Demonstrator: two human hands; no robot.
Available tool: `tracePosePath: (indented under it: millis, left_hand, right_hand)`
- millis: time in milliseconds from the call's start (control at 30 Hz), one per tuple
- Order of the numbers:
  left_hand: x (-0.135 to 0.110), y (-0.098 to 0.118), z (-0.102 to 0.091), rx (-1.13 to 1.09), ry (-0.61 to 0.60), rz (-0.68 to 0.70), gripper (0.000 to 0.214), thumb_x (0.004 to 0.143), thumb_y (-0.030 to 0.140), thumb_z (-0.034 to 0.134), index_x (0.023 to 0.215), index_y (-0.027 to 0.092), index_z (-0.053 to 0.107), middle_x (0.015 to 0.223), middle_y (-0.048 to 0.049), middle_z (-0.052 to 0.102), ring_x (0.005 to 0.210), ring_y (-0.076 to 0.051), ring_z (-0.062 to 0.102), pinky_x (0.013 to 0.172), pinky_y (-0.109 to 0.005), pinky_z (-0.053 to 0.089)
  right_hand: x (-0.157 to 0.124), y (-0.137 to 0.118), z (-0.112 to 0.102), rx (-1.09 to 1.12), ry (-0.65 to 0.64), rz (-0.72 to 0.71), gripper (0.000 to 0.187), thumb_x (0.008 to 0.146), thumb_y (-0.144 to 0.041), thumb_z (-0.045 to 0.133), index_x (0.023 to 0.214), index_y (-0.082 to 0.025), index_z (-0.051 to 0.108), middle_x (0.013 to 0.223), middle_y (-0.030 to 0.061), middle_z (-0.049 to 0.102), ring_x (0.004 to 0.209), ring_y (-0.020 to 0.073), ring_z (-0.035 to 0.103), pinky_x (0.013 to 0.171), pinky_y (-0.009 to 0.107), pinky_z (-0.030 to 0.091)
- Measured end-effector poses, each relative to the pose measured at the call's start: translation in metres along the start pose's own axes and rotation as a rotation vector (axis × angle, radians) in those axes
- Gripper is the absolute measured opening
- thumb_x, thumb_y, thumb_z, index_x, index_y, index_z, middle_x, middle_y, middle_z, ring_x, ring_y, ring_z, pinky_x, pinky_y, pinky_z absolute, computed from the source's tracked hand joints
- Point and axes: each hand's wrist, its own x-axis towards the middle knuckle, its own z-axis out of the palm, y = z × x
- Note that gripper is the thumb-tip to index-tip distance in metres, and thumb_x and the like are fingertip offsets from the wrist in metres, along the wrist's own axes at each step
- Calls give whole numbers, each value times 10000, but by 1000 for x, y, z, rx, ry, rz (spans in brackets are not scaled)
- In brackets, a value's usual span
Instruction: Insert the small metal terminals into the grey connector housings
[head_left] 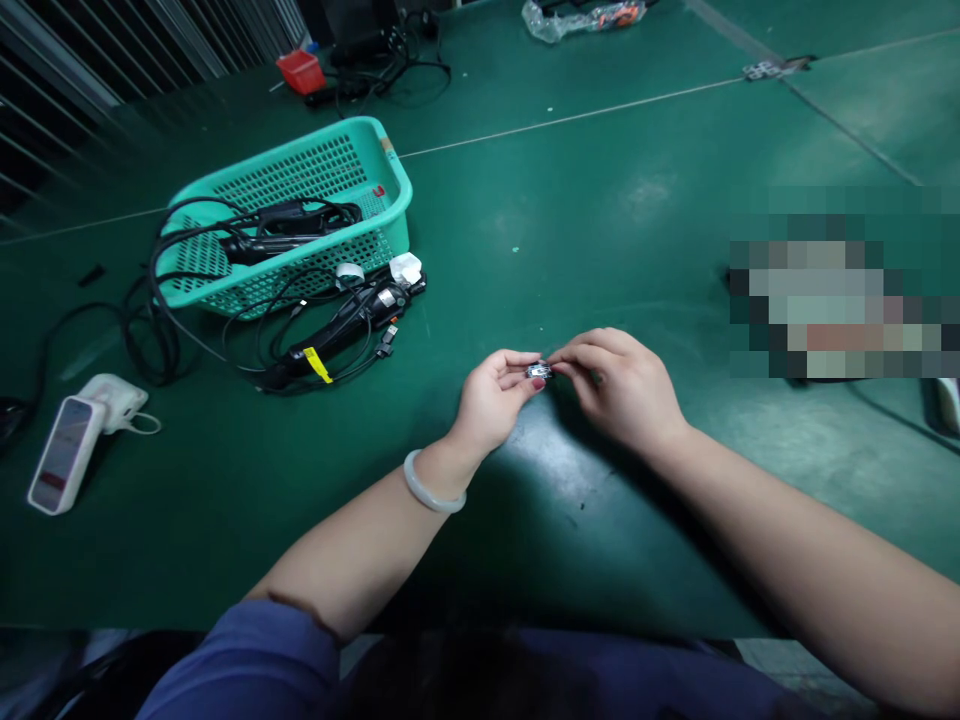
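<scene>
Between the fingertips of my left hand (491,395) is a small shiny metallic part (538,371), too small to name exactly. My left thumb and fingers are closed around it, just above the green table (480,560). My right hand (626,385) comes in from the right with thumb and forefinger pinched at the part's right end. Whether the right fingers hold a separate piece there cannot be made out. A pale bangle (433,487) circles my left wrist.
A turquoise basket (394,195) with black corded devices stands at left. Beside it lies a black handheld device (337,330) with cables and a yellow tag. A white-cased phone (66,455) is further left. A red container (301,72) sits behind; a pixelated area covers the right.
</scene>
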Motion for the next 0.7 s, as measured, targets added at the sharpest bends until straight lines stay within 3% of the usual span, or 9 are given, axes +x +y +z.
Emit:
tracePosePath:
  millis: [133, 300, 467, 567, 700]
  left_hand:
    - [-1, 3, 0, -36, 10, 0, 261, 663, 132, 738, 903, 149, 637, 873, -40, 688, 859, -133, 648, 914, -344, 469]
    - [-3, 9, -1, -206, 37, -26, 168, 765, 134, 638, 932, 149, 637, 868, -28, 682, 898, -130, 665, 943, -329, 471]
    - [-9, 20, -8, -420, 165, -36, 145, 822, 117, 563, 924, 158, 657, 874, -17, 682, 915, -119, 676, 955, -276, 492]
    - [-17, 31, -25, -426, 287, -55, 154, 828, 113, 547, 903, 158, 674, 863, -23, 686, 899, -102, 670, 909, -219, 519]
    - [-39, 42, -65, -263, 480, 16, 131, 807, 134, 586, 885, 153, 689, 817, -21, 676, 797, -68, 650, 862, -194, 533]
  right_hand:
    - [1, 9, 5, 106, 96, 30, 229, 892, -261, 477, 877, -211, 700, 887, 72, 686, 832, 199, 625, 761, 338, 499]
    - [4, 27, 19, 262, 106, 92, 203, 876, -248, 496, 847, -198, 690, 855, 58, 697, 812, 181, 634, 746, 323, 499]
    - [4, 36, 26, 310, 92, 182, 185, 851, -255, 520, 818, -206, 696, 838, 47, 710, 807, 189, 638, 755, 352, 496]
    - [4, 37, 25, 323, 87, 211, 184, 843, -258, 523, 813, -210, 699, 839, 44, 712, 807, 190, 638, 756, 358, 494]
    - [5, 36, 24, 336, 85, 213, 184, 839, -263, 525, 810, -210, 698, 845, 43, 713, 814, 190, 637, 770, 360, 492]
